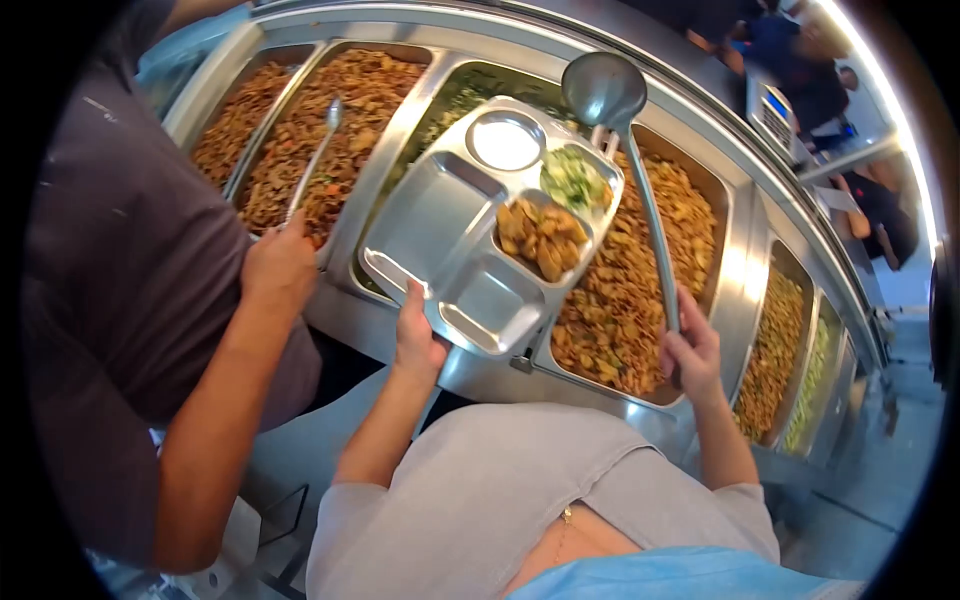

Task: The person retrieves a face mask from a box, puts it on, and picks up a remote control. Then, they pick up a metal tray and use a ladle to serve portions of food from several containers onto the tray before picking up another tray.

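Observation:
My left hand grips the near edge of a metal compartment tray, its thumb on the rim and its other fingers hidden underneath. Brown food pieces fill one compartment, and pale green vegetables lie in another. The large left compartment, the near one and the round one hold no food. My right hand is closed round the handle of a long metal ladle. The ladle's bowl is beyond the tray's far right corner, above the counter's far edge. Below the handle sits a pan of browned food.
A co-worker's hand at left holds a serving spoon in a pan of meat. A pan of greens lies partly under the tray. Further pans stand at right. Several people are beyond the counter.

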`<state>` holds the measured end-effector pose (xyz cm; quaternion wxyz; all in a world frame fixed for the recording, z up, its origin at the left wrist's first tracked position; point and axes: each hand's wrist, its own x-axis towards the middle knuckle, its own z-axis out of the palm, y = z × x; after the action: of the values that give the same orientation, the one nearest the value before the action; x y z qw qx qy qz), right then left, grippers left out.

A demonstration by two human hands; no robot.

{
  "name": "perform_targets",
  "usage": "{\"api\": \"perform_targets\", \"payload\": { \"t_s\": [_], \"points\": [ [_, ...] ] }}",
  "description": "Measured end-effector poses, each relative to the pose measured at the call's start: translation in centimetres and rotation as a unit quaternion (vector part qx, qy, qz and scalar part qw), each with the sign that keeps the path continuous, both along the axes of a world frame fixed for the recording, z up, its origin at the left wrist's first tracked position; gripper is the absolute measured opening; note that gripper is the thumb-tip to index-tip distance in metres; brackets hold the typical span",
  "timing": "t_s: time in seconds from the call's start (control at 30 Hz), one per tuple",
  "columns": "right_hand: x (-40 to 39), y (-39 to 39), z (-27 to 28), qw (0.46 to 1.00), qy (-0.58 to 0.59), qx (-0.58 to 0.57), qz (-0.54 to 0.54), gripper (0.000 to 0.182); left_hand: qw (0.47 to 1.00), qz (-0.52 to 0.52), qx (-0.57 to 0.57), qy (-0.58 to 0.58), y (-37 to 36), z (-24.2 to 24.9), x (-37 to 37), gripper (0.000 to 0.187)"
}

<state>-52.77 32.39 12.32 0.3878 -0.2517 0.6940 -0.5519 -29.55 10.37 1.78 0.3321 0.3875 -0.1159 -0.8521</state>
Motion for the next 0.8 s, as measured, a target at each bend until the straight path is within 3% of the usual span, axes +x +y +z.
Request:
{"api": "perform_targets", "payload": {
  "t_s": [0.03,0.07,0.3,0.43,0.53,0.67,0.8],
  "points": [
    [-1.1,-2.1,0.8,0.994,0.070,0.074,0.023,0.062,1.000,-0.001,-0.010,0.007,0.4,-0.4,1.0,0.044],
    [-1.9,-4.1,1.2,1.000,0.003,0.017,0.017,0.062,1.000,0.005,-0.007,-0.007,0.9,0.0,1.9,0.044],
    [-7.3,-13.0,0.1,0.998,0.015,0.031,0.055,0.055,1.000,-0.001,0.025,-0.006,3.6,-0.6,6.6,0.049],
    [-6.4,-12.8,-0.3,0.995,-0.004,0.101,-0.001,0.055,0.997,-0.022,0.069,0.001,3.2,-1.7,7.9,0.050],
    [-5.6,-10.8,-0.4,0.998,-0.033,0.056,-0.004,0.055,0.997,-0.044,0.043,0.052,2.8,-2.2,8.5,0.049],
    [-4.9,-10.9,1.3,0.996,-0.041,0.077,0.005,0.053,0.999,-0.036,0.019,0.028,2.5,-1.1,8.6,0.046],
    [-5.3,-15.7,2.4,0.985,0.063,0.075,0.140,0.053,0.999,-0.030,0.009,0.040,2.5,-1.3,9.3,0.046]
  ]
}}
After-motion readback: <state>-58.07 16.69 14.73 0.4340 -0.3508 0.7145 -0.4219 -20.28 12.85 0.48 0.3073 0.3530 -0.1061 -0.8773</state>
